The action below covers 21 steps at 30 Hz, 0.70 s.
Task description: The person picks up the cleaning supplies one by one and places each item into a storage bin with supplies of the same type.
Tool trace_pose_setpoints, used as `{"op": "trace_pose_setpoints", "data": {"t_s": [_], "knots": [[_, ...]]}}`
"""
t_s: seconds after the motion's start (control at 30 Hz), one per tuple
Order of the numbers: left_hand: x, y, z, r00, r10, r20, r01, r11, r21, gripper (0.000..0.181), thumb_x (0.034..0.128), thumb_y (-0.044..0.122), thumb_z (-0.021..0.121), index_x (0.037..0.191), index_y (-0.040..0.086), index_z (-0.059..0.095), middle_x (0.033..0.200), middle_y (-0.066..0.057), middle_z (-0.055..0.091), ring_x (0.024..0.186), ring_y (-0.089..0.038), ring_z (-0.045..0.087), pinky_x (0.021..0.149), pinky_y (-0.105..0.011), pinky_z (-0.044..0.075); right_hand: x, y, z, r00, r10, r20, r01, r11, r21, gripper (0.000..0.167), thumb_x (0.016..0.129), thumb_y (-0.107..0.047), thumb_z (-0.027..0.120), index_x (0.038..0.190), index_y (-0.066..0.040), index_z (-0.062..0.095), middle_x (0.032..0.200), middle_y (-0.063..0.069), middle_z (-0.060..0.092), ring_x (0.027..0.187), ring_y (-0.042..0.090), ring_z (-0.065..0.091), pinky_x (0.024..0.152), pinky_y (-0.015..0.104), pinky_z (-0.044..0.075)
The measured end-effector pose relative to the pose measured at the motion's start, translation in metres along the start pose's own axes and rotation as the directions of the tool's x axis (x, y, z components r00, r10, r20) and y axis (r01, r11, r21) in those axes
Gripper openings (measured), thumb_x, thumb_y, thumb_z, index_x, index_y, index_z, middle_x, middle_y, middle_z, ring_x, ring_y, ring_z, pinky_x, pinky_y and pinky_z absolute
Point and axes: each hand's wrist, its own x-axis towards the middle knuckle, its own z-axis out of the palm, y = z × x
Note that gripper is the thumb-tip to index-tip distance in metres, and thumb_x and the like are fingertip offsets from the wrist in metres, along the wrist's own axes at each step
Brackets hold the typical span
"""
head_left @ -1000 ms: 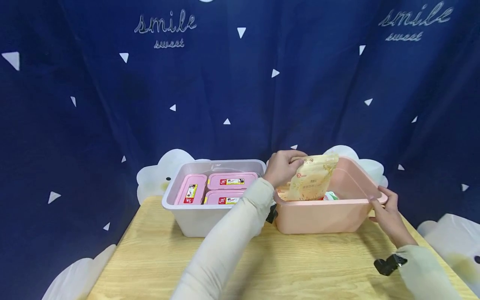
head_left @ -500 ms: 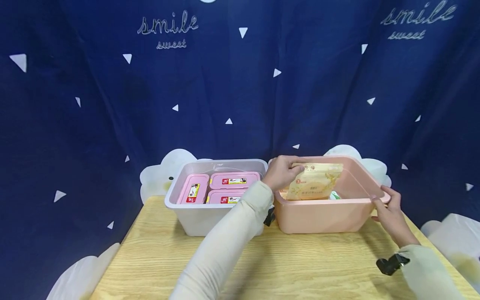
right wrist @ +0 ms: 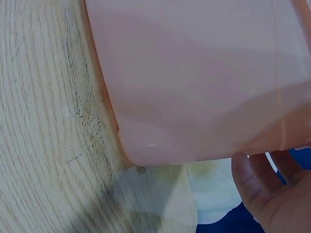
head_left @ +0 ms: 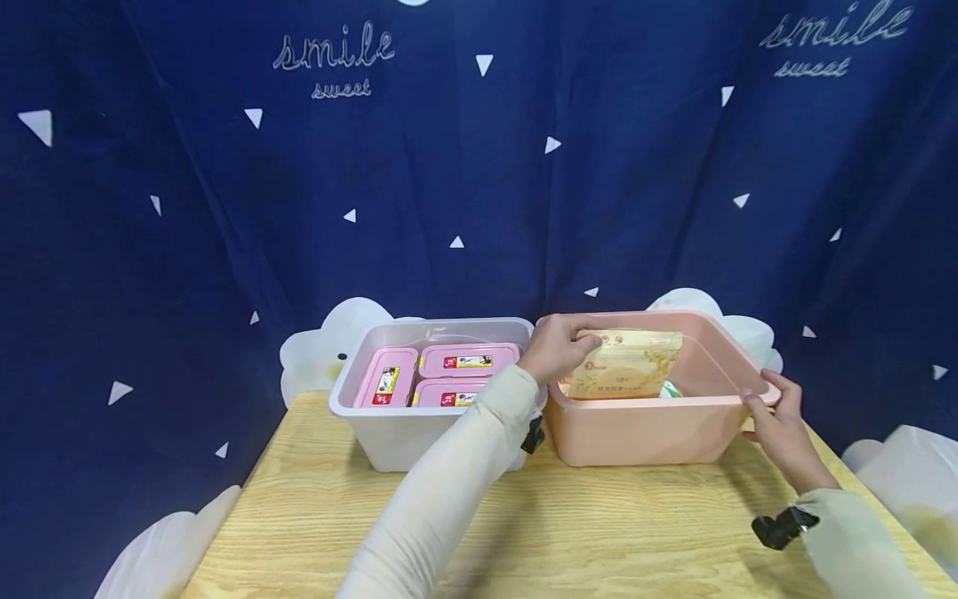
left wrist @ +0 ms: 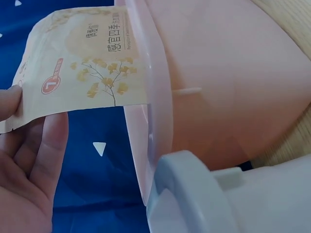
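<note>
A cream paper pouch (head_left: 624,370) with yellow flower prints stands partly inside the peach plastic bin (head_left: 636,434). My left hand (head_left: 556,348) pinches its top edge at the left corner, thumb on the printed face; the left wrist view shows the same pouch (left wrist: 85,63) reaching over the bin's rim. The pouch's lower part is hidden behind the front wall. At the bin's right end my right hand (head_left: 782,437) holds the rim corner, fingers beyond the edge. In the right wrist view the fingertips of this hand (right wrist: 272,194) touch the bin's wall (right wrist: 194,87).
Left of the peach bin stands a light grey bin (head_left: 389,441) with several pink-lidded boxes (head_left: 467,360). Both bins rest on a wooden table (head_left: 584,532). Something white and green (head_left: 669,389) shows inside the peach bin. A dark blue curtain (head_left: 449,166) hangs behind.
The pouch has gone lower into the peach bin, and my left hand has come down with it. My right hand stays at the bin's right corner.
</note>
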Motion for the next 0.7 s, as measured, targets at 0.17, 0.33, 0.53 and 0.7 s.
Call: {"op": "trace_pose_setpoints", "data": {"t_s": [0.17,0.33,0.53,0.7], "knots": [[-0.001,-0.001,-0.001,0.999,0.03,-0.028,-0.027,0.995,0.094,0.02,0.0919,0.017,0.067,0.109,0.016,0.077,0.107,0.002,0.077,0.092,-0.01,0.065,0.083,-0.017,0.049,0.001,0.001,-0.001,1.0,0.005,0.006,-0.005,1.0,-0.009,0.066,0.106,-0.032,0.028,0.151,-0.001,-0.009,0.149,0.044,0.011,0.12,0.057,0.036,0.062,0.026,0.054],[-0.004,0.001,-0.001,0.991,0.08,-0.111,-0.043,0.954,0.297,0.018,0.0932,0.021,0.064,0.103,0.021,0.078,0.099,0.009,0.078,0.088,-0.01,0.07,0.077,-0.022,0.052,0.001,0.001,-0.001,1.0,0.005,0.015,-0.005,1.0,0.004,0.067,0.106,-0.033,0.028,0.151,-0.002,-0.01,0.15,0.044,0.008,0.122,0.06,0.034,0.065,0.032,0.057],[-0.012,-0.001,-0.002,0.985,0.164,-0.053,-0.126,0.895,0.428,0.018,0.0934,0.019,0.062,0.099,0.022,0.079,0.1,0.01,0.077,0.095,-0.008,0.069,0.083,-0.02,0.054,-0.001,0.002,0.0,1.0,-0.008,-0.003,0.008,1.0,-0.003,0.066,0.106,-0.032,0.029,0.151,0.0,-0.008,0.148,0.044,0.012,0.119,0.058,0.036,0.063,0.029,0.055],[-0.026,-0.007,-0.006,0.96,0.278,0.035,-0.256,0.822,0.509,0.017,0.0909,0.014,0.062,0.09,0.019,0.078,0.088,0.008,0.075,0.088,-0.009,0.066,0.073,-0.019,0.052,0.0,0.002,0.0,1.0,-0.008,0.004,0.008,1.0,-0.003,0.066,0.106,-0.032,0.028,0.151,-0.001,-0.009,0.148,0.044,0.011,0.12,0.059,0.035,0.062,0.023,0.053]]}}
